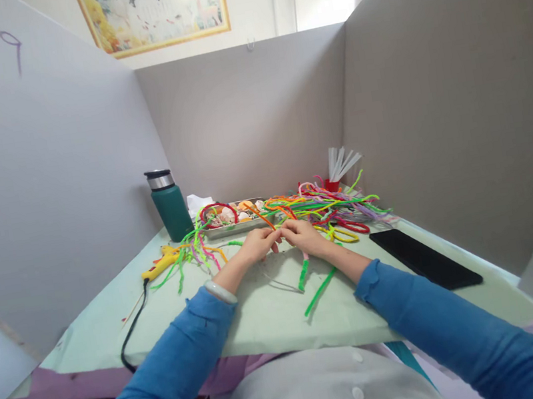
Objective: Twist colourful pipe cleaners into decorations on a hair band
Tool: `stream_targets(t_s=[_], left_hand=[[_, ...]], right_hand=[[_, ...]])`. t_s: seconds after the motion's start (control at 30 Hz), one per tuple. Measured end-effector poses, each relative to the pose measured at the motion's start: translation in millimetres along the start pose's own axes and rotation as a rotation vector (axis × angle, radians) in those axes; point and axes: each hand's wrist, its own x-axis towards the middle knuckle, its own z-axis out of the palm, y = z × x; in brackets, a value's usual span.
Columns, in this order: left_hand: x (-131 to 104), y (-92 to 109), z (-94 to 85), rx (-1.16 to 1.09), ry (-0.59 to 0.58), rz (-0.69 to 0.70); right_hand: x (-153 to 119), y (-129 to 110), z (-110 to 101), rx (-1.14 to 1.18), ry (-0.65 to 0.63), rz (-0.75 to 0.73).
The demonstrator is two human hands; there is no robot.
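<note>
My left hand (259, 244) and my right hand (302, 235) meet above the middle of the table, fingertips pinched together. Between them is an orange pipe cleaner (260, 217), its stem rising up and left from the fingers; a second orange piece (287, 211) shows just behind my right hand. Below my right hand lie a green and pink pipe cleaner piece (303, 274) and a straight green pipe cleaner (320, 292). A thin grey loop (284, 284) rests on the pale cloth under the hands. My fingers hide where the orange stem ends.
A green bottle (173, 211) stands back left, near a yellow glue gun (161, 263) with a black cord. Behind my hands are a metal tray (216, 232) of pompom-like pieces and heaped pipe cleaners (342, 202). A black slab (422, 257) lies right; grey partitions (253, 114) enclose the table.
</note>
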Motion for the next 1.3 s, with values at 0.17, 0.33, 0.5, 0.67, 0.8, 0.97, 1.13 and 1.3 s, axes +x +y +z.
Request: stream_targets(t_s=[0.17, 0.33, 0.5, 0.67, 0.8, 0.97, 1.13, 1.3], left_hand=[[1, -2, 0.3, 0.015, -0.009, 0.000], [0, -2, 0.2, 0.010, -0.013, -0.002], [-2, 1, -0.5, 0.011, -0.026, -0.017], [-1, 1, -0.4, 0.011, -0.030, -0.023], [-1, 0, 0.3, 0.007, -0.045, -0.030], [-2, 1, 0.7, 0.002, -0.046, -0.048], [-2, 2, 0.9, 0.002, -0.062, -0.056], [-1, -1, 0.9, 0.032, -0.078, -0.047]], right_hand=[[-1, -2, -1, -0.025, -0.003, -0.010], [0, -3, 0, -0.038, -0.006, -0.003], [0, -7, -2, -0.092, 0.003, -0.017], [0, -9, -3, -0.131, 0.010, -0.025], [0, -6, -2, -0.131, -0.017, 0.003], [0, -2, 0, -0.117, -0.008, -0.001], [0, -6, -1, -0.147, -0.011, -0.013], [0, -11, -3, -0.186, -0.006, -0.034]])
